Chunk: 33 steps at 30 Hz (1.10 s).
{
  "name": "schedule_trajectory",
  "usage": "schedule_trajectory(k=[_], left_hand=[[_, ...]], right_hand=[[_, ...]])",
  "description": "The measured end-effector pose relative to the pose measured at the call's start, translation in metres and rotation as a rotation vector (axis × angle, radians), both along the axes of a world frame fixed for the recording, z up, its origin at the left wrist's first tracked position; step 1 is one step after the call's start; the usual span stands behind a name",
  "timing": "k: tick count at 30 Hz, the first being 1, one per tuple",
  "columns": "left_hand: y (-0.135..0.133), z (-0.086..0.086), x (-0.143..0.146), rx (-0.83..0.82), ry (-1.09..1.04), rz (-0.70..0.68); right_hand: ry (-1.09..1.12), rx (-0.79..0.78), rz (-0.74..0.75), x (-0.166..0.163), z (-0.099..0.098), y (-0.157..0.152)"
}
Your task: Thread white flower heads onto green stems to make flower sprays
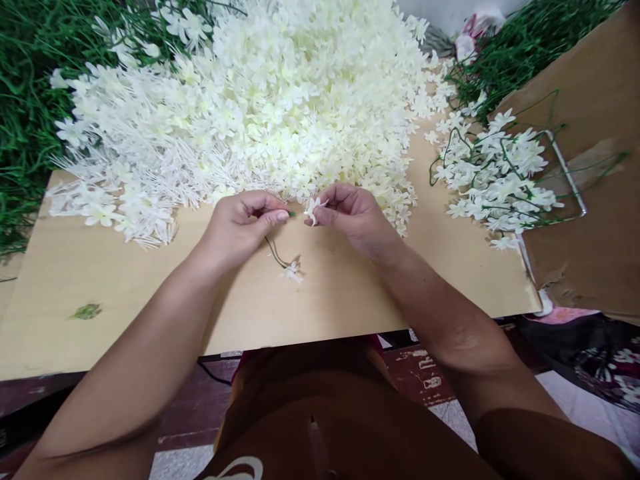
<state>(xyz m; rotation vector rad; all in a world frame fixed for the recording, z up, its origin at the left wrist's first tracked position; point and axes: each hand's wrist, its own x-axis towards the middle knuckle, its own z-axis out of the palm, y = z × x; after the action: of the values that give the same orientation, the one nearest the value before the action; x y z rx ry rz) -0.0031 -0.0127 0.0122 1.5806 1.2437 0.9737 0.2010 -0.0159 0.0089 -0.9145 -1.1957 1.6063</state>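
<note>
My left hand (249,219) pinches a thin green artificial stem (273,250) between thumb and forefinger, its green tip poking out toward the right. The stem hangs below the fingers, and a white flower (293,270) is at its lower end, near the table surface. A short gap away, my right hand (354,219) holds a loose white artificial flower (314,210) between thumb and fingertips. Stem tip and loose flower face each other without touching. Just beyond both hands lies a large heap of white artificial flowers (300,100).
Green stems are piled at the far left (30,120) and far right (530,53). Stems with white flowers (505,173) lie against a cardboard sheet (595,167) on the right. A small green scrap (87,311) lies on the wooden table (165,300), whose front edge is close to my body.
</note>
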Motion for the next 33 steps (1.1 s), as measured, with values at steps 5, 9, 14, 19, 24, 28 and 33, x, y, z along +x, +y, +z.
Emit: schedule_trajectory(k=[5, 9, 14, 19, 24, 28, 33], left_hand=[[0.002, -0.003, 0.008, -0.117, -0.032, -0.081], [0.003, -0.004, 0.009, -0.157, -0.081, -0.093], [0.002, -0.001, 0.010, -0.171, -0.096, -0.098], [0.004, -0.005, 0.008, -0.165, -0.061, -0.092], [0.006, -0.010, 0.007, -0.169, -0.005, -0.093], [0.006, -0.008, 0.009, -0.192, 0.005, -0.086], [0.005, -0.007, 0.010, -0.220, 0.054, -0.074]], right_hand=[[0.073, -0.084, 0.032, -0.010, -0.007, -0.004], [0.166, -0.135, 0.051, -0.009, -0.013, -0.002], [0.185, -0.152, 0.030, -0.010, -0.016, -0.001], [0.023, -0.022, -0.019, -0.011, -0.014, -0.004], [-0.103, 0.110, -0.075, -0.014, -0.017, -0.005], [-0.115, 0.108, -0.065, -0.016, -0.020, -0.005], [-0.093, 0.031, -0.035, -0.015, -0.019, -0.004]])
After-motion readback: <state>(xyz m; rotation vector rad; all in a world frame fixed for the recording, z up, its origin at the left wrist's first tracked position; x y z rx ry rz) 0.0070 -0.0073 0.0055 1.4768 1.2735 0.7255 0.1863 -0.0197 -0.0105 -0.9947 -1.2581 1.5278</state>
